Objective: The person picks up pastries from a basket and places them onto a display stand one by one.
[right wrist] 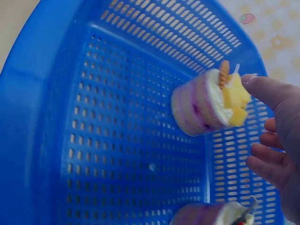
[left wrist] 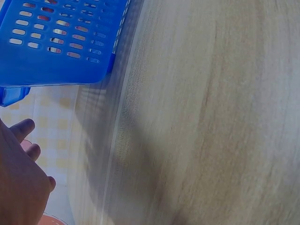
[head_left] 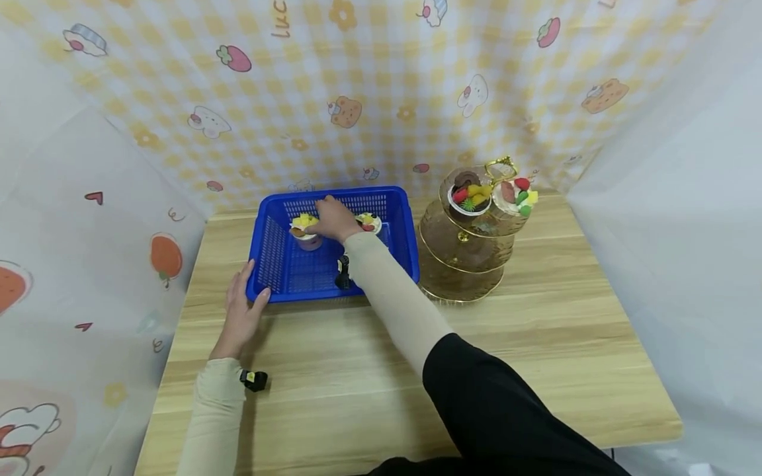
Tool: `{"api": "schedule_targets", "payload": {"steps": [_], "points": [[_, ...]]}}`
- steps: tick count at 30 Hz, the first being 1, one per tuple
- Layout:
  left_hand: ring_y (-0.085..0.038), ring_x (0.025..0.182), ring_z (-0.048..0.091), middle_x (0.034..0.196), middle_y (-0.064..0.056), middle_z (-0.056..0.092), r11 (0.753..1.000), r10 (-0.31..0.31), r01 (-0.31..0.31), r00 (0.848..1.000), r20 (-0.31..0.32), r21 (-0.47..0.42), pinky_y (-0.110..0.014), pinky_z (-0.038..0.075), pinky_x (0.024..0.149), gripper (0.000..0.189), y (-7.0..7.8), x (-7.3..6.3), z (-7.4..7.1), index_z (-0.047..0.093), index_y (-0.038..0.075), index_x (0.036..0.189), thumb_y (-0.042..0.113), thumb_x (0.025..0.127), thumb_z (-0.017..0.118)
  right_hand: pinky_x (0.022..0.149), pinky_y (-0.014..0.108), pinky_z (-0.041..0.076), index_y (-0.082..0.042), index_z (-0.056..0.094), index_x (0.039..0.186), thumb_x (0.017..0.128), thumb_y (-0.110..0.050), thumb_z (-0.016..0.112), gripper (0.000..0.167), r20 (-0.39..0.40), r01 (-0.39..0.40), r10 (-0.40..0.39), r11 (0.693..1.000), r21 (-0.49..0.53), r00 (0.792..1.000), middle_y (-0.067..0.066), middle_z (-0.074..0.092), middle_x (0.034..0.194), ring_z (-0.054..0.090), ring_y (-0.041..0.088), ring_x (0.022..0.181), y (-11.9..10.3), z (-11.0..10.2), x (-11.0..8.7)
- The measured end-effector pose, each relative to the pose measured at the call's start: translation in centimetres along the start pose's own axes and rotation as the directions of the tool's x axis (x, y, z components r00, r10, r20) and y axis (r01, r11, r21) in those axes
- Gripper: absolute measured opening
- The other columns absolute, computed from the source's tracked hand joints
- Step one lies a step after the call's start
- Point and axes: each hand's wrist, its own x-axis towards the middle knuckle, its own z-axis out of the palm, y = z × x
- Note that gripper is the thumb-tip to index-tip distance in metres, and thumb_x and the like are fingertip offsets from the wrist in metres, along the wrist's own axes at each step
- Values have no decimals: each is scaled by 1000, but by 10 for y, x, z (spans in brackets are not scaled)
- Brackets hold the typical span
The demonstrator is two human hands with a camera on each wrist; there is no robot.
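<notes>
Both uncurled, left hand (head_left: 241, 308) is at basket rim (head_left: 315, 295), right hand (head_left: 336, 220) at cup (head_left: 309, 242) with room in front.

Within the blue basket (head_left: 303, 277), the right sleeve (head_left: 383, 271) partly hides one dessert cup (head_left: 369, 222). The left-wrist view cuts off the left hand (left wrist: 21, 178) near the basket.

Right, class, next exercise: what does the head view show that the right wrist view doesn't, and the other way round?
Only the head view: the tiered stand with two dessert cups at its top, the left hand at the near left corner of the blue basket, and the black sleeve.

Only the right wrist view: distinct purple bands round the side of the yellow-topped cup, and the right hand from its finger side.

Both: the basket, the yellow-topped cup, part of a second cup, the right hand, and some patterned cloth.
</notes>
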Motion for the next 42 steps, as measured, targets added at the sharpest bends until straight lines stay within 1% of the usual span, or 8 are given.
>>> {"api": "schedule_targets", "payload": {"steps": [4,7,14,24,29,32,38,42], "points": [[-43,154,-2,169,-11,8,1000,4,-4,1000,-8,-5,-81,6,110,71,1,1,-1,8,41,158,39,101,50,110,37,46,-12,41,151,89,-51,67,77,12,-31,31,999,-41,999,10,32,161,43,22,142,-5,8,5],[-43,154,-2,168,-12,9,1000,10,-10,1000,-13,-10,-80,5,111,71,2,1,-1,10,37,159,37,101,51,113,37,43,-10,35,153,89,-52,67,83,9,-50,51,999,-17,999,11,25,164,36,25,147,-6,15,7],[-40,155,-3,169,-9,8,1000,-11,11,1000,-5,-16,-79,6,112,71,1,1,2,10,38,159,35,101,51,110,38,47,-8,39,151,85,-53,71,86,-9,-129,129,992,18,992,12,25,164,42,25,144,-4,32,8],[-41,155,-4,169,-8,7,999,-20,20,1000,-3,-27,-80,7,111,71,3,0,4,9,39,159,35,101,51,105,37,51,-12,46,147,83,-54,73,81,-24,-180,179,983,-38,984,8,31,162,46,23,141,-5,41,17],[-41,154,-5,169,-9,6,999,-33,33,999,-8,-29,-80,6,111,71,1,-3,3,8,39,159,35,101,50,94,36,56,-15,50,143,84,-53,72,73,-25,-178,176,983,-55,984,6,39,157,56,20,129,-10,40,18],[-41,154,-5,169,-9,6,999,-36,36,999,-12,-29,-81,6,110,71,1,-4,1,7,39,159,37,101,50,90,35,57,-16,49,144,84,-53,72,74,-30,-179,177,981,-71,984,5,41,154,58,18,124,-14,42,18],[-42,155,-4,169,-11,8,999,-32,31,999,-25,-29,-80,7,111,71,0,-3,0,10,38,159,35,101,51,96,35,56,-16,48,146,82,-56,73,79,-51,-171,167,981,-95,985,4,37,159,54,20,132,-14,46,23],[-41,155,-3,168,-12,8,999,-32,32,999,-13,-18,-80,7,111,71,1,-2,2,10,38,159,35,101,51,97,35,55,-16,54,141,81,-56,74,75,-71,-152,144,981,-123,987,2,43,156,55,19,131,-8,46,24]]}}
